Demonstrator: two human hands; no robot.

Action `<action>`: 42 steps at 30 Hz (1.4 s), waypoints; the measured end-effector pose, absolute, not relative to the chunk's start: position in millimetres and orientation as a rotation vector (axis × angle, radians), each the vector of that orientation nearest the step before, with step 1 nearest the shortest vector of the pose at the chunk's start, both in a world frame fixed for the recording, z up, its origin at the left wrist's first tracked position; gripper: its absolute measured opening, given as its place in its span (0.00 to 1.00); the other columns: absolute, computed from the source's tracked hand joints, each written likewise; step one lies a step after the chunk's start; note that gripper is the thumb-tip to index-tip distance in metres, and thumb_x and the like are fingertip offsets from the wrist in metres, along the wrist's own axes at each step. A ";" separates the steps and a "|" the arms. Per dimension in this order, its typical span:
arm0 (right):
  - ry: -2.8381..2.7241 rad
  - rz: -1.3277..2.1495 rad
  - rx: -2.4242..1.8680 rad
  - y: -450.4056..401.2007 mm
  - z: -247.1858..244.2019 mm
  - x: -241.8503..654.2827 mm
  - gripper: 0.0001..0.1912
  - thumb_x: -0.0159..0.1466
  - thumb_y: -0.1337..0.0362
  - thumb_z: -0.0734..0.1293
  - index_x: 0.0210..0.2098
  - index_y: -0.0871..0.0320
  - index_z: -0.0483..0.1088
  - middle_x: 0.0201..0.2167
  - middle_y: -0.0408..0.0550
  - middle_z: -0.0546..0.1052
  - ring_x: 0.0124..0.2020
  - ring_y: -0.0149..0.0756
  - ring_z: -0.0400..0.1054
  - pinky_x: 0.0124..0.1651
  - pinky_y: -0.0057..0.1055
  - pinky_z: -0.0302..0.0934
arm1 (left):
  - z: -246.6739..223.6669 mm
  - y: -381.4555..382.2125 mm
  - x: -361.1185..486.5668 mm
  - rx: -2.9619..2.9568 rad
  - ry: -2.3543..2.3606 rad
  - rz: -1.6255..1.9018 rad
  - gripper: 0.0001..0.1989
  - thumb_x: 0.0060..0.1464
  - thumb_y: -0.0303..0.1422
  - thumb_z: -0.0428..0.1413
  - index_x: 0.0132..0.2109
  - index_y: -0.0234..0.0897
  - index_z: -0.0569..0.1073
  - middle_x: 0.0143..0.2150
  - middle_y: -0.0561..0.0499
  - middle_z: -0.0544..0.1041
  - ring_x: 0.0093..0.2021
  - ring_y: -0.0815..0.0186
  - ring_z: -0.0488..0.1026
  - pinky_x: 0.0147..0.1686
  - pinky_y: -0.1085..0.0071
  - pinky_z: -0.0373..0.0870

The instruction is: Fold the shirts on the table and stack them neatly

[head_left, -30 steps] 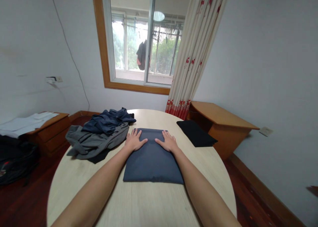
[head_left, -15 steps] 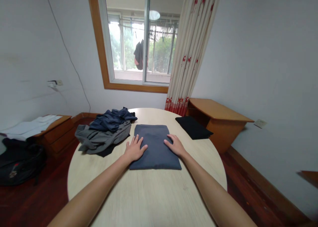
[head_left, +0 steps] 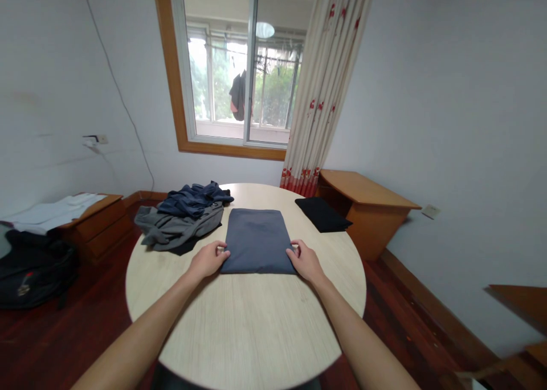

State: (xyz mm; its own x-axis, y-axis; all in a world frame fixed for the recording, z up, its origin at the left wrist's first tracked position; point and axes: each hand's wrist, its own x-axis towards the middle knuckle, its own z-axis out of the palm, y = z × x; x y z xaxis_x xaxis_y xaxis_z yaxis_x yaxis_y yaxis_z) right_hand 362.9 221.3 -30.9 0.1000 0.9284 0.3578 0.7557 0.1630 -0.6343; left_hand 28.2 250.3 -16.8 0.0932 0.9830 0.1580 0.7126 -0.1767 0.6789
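A dark blue-grey garment, folded into a flat rectangle, lies on the round pale wooden table. At its lower left edge is my left hand, thumb and curled fingers closed on the cloth. My right hand pinches the opposite edge in the same way, thumb on top. The garment looks flat on the tabletop; the fingertips at its edges are partly hidden.
Left on the table is a crumpled heap of clothes, a navy piece over a grey one. A folded black garment lies at the right rim. Beyond it stands a wooden desk; a curtained window is ahead.
Both hands have slid from lying flat on top of the garment to its side edges, and their fingers have closed there. The view has shifted slightly.
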 end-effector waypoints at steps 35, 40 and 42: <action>-1.827 0.701 -1.334 207.6 -7.9 379.9 0.08 0.58 0.61 0.66 0.31 0.59 0.72 0.19 0.38 0.63 0.23 0.30 0.57 0.29 0.28 0.51 | -9.9 240.2 17.4 1.758 1.277 0.577 0.18 0.36 0.44 0.64 0.28 0.33 0.76 0.20 0.54 0.69 0.22 0.70 0.62 0.23 0.72 0.54; -1.939 0.718 -1.453 204.4 -5.6 379.2 0.07 0.57 0.64 0.64 0.30 0.59 0.72 0.19 0.38 0.64 0.22 0.30 0.57 0.28 0.27 0.50 | -7.1 237.2 16.1 1.778 1.280 0.437 0.19 0.34 0.45 0.65 0.28 0.33 0.76 0.21 0.54 0.69 0.22 0.69 0.62 0.23 0.71 0.54; -1.966 0.614 -1.488 203.6 -3.0 377.9 0.07 0.58 0.64 0.64 0.30 0.58 0.73 0.19 0.40 0.66 0.22 0.31 0.59 0.28 0.28 0.52 | -1.5 233.9 18.3 1.836 1.310 0.420 0.18 0.37 0.45 0.64 0.27 0.33 0.76 0.21 0.53 0.70 0.22 0.67 0.63 0.24 0.71 0.55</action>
